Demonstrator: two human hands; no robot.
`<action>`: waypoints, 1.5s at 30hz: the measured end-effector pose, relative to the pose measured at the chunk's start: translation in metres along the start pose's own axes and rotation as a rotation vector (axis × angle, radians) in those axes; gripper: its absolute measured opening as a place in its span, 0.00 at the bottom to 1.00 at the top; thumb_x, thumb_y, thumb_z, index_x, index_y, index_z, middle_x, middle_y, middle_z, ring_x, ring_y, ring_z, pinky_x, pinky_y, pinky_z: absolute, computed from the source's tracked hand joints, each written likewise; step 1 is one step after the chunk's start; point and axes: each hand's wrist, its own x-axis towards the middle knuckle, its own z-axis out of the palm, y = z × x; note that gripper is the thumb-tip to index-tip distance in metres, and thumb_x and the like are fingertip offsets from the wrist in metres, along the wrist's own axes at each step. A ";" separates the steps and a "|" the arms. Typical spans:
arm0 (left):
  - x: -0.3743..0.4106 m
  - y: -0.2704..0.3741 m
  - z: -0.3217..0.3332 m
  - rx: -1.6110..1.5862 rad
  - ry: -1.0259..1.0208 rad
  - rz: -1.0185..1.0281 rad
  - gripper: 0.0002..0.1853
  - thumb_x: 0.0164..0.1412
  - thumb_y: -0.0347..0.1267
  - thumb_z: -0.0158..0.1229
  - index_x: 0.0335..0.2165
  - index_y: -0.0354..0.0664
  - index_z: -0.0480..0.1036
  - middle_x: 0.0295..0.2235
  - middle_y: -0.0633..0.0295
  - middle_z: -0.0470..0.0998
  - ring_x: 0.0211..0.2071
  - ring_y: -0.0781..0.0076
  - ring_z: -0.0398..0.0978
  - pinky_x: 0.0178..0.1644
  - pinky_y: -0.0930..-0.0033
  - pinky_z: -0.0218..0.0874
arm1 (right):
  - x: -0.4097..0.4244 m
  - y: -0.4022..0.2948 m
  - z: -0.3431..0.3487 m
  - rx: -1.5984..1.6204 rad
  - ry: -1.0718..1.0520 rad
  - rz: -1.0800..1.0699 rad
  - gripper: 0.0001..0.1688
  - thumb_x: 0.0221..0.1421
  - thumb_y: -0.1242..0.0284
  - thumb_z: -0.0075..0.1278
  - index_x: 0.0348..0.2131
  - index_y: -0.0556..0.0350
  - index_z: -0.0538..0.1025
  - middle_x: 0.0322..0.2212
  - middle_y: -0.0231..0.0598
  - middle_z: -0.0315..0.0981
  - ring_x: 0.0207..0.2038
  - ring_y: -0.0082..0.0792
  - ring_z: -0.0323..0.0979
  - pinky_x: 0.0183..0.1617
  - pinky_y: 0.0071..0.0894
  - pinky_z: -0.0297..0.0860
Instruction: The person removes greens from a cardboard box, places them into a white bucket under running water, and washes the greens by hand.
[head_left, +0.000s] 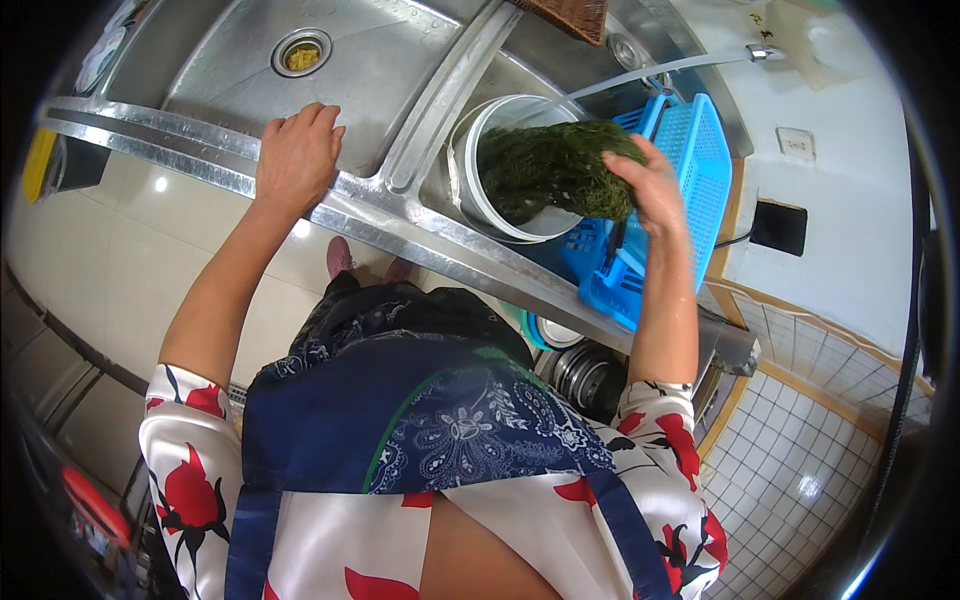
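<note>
A white plastic bucket (469, 165) stands in the right basin of a steel sink. My right hand (646, 184) grips the right end of a dark green, stringy mass like seaweed (555, 169), which lies across the bucket's mouth and hangs partly inside. A whitish hose or stream (637, 77) runs from a metal outlet (761, 52) on the right to the bucket's far rim. My left hand (298, 157) rests palm down on the steel front edge of the left basin (397, 45), holding nothing, its fingers over the basin.
Blue plastic baskets (694, 172) stand right of the bucket, behind my right wrist. A brown woven basket (574, 15) is at the far side. Yellow scraps lie in the left drain (301, 58). Stacked round metal pans (589, 375) are below the counter. A wall socket (795, 143) is at right.
</note>
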 end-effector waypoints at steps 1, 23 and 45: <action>-0.001 0.000 0.002 0.009 0.008 0.001 0.14 0.57 0.36 0.46 0.41 0.42 0.68 0.39 0.59 0.71 0.41 0.64 0.69 0.46 0.60 0.56 | -0.012 -0.012 -0.004 0.040 0.028 -0.023 0.14 0.45 0.78 0.52 0.36 0.62 0.72 0.30 0.36 0.73 0.32 0.24 0.70 0.37 0.21 0.66; -0.012 -0.001 0.002 -0.070 -0.004 -0.078 0.12 0.52 0.40 0.50 0.28 0.42 0.69 0.27 0.62 0.69 0.31 0.67 0.70 0.40 0.64 0.53 | 0.120 0.224 0.080 -1.661 -0.486 -0.580 0.39 0.43 0.69 0.51 0.54 0.56 0.57 0.59 0.51 0.36 0.59 0.60 0.40 0.58 0.52 0.50; 0.004 0.002 0.014 0.015 0.024 0.146 0.14 0.58 0.37 0.45 0.40 0.42 0.69 0.38 0.58 0.73 0.38 0.62 0.71 0.43 0.61 0.58 | -0.022 -0.004 -0.014 -0.191 0.218 -0.094 0.13 0.47 0.77 0.50 0.36 0.61 0.73 0.28 0.34 0.73 0.32 0.24 0.69 0.36 0.23 0.65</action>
